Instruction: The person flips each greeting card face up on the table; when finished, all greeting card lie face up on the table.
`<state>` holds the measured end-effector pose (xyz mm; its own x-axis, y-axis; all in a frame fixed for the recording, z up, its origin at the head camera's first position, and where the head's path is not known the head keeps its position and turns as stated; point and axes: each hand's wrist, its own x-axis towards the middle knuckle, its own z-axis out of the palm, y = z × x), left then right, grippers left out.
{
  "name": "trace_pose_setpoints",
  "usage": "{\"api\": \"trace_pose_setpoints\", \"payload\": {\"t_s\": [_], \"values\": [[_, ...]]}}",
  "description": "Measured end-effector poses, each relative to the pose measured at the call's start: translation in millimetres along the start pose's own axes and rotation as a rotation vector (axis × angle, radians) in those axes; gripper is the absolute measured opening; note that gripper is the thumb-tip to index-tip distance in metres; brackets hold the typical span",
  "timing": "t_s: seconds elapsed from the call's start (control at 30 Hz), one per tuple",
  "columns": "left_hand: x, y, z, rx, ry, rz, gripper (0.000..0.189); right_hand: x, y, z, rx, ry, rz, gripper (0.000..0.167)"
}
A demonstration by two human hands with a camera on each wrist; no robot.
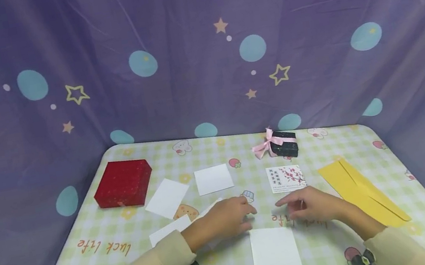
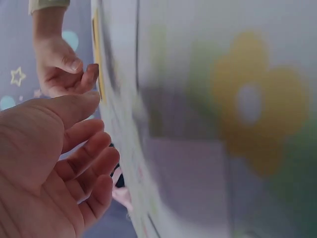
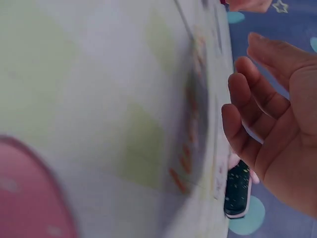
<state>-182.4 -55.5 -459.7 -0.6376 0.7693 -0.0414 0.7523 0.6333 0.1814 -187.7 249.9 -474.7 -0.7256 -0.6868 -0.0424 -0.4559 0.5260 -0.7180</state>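
My left hand (image 1: 229, 218) hovers over the middle of the table with fingers loosely bent and nothing in them. A white square card (image 1: 210, 207) lies partly hidden beneath it, and another white card (image 1: 170, 229) sticks out beside the forearm. Facing it, my right hand (image 1: 312, 204) is also bare, its fingers relaxed in the right wrist view. Just in front of the hands, nearer to me, lies a blank white card (image 1: 275, 249). Beyond the right hand is a printed card (image 1: 286, 178) with red blossoms and dark characters. A yellow envelope (image 1: 366, 194) lies right of that hand.
At the back left stands a red box (image 1: 123, 183). Two more blank cards, one tilted (image 1: 167, 198) and one straighter (image 1: 214, 179), lie to its right. A small black box (image 1: 286, 144) with a pink bow sits at the back. A purple curtain (image 1: 203, 82) hangs behind the checked tablecloth.
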Motion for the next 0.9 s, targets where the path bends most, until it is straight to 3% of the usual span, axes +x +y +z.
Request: {"api": "trace_pose_setpoints", "payload": {"t_s": [0.13, 0.33, 0.5, 0.67, 0.9], "values": [[-10.9, 6.3, 8.6, -0.011, -0.024, -0.008, 0.046, -3.2, -0.3, 13.0, 0.031, -0.057, -0.02, 0.037], [-17.5, 12.4, 15.2, -0.055, -0.053, -0.038, 0.06, -8.3, 1.7, 25.0, 0.02, -0.078, 0.058, 0.043], [-18.5, 16.7, 19.2, -0.022, -0.053, -0.057, 0.062, -10.7, 4.9, 31.5, 0.008, -0.074, 0.112, 0.045], [-17.6, 21.9, 20.5, -0.001, -0.021, -0.072, 0.06, -11.1, 3.1, 32.1, 0.025, -0.061, 0.108, 0.043], [-11.2, 26.7, 20.0, -0.082, -0.061, -0.15, 0.054, -11.5, 3.1, 33.7, 0.034, -0.048, 0.131, 0.037]]}}
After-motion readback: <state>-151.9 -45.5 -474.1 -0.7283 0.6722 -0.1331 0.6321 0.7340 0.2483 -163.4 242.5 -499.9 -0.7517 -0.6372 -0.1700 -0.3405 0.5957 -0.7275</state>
